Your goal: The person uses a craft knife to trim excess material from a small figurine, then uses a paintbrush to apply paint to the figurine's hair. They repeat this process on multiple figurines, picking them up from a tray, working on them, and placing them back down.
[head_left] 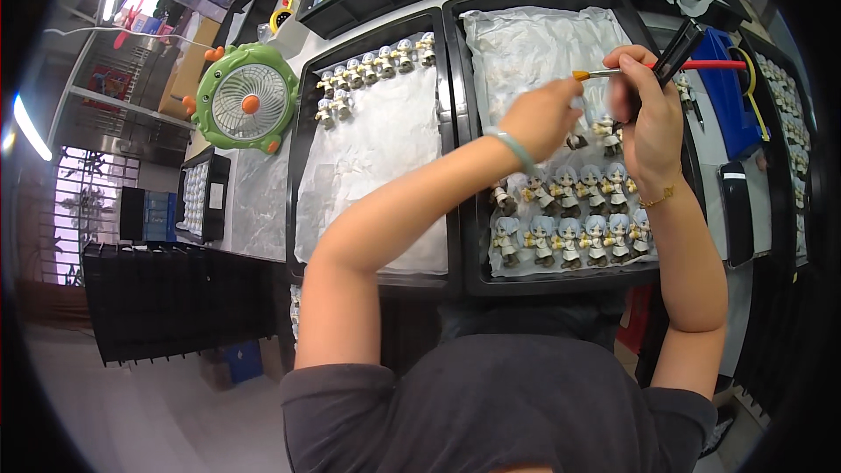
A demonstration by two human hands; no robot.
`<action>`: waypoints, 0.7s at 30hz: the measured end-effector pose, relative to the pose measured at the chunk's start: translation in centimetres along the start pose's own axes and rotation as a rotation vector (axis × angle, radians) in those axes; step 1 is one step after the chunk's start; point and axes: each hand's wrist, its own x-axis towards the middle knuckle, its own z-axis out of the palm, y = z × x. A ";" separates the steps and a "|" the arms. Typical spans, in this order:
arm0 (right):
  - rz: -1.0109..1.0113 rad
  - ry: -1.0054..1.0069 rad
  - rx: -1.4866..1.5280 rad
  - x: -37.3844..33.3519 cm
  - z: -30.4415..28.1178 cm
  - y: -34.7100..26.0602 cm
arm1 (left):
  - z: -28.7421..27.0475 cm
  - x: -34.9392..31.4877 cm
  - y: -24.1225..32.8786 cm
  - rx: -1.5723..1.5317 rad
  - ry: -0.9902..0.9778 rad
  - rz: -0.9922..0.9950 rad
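- Gripping a red-handled brush (710,65) and a black pen-like tool (679,49), the right hand (650,101) hangs over the right tray (561,283).
- Blurred left hand (541,116) near the brush's tip; its grip cannot be told.
- Figurines (568,242) lie in rows along that tray's near side.

Table, pale (250,201): bore black tray (442,88) left of centre, second black tray (569,284) right of centre, green fan (215,70) upper left, blue bin (729,92) upper right.

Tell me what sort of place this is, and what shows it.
Probably a small workshop where figurines are painted or finished: rows of near-identical figurines in lined black trays, and a fine red-handled paintbrush in the right hand.
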 end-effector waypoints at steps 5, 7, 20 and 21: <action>0.026 -0.066 -0.015 -1.2 1.6 -0.9 | -6.9 -6.5 0.8 -1.099 0.002 -0.337; 0.032 -0.089 -0.042 -1.6 1.9 -0.9 | -8.0 -8.7 0.9 -1.234 -0.002 -0.355; 0.075 -0.213 -0.158 -2.2 2.0 0.3 | -8.0 -13.4 1.4 -1.174 -0.040 -0.037; 0.080 -0.210 -0.165 -2.3 2.0 0.3 | -7.8 -13.4 1.6 -1.191 -0.016 -0.047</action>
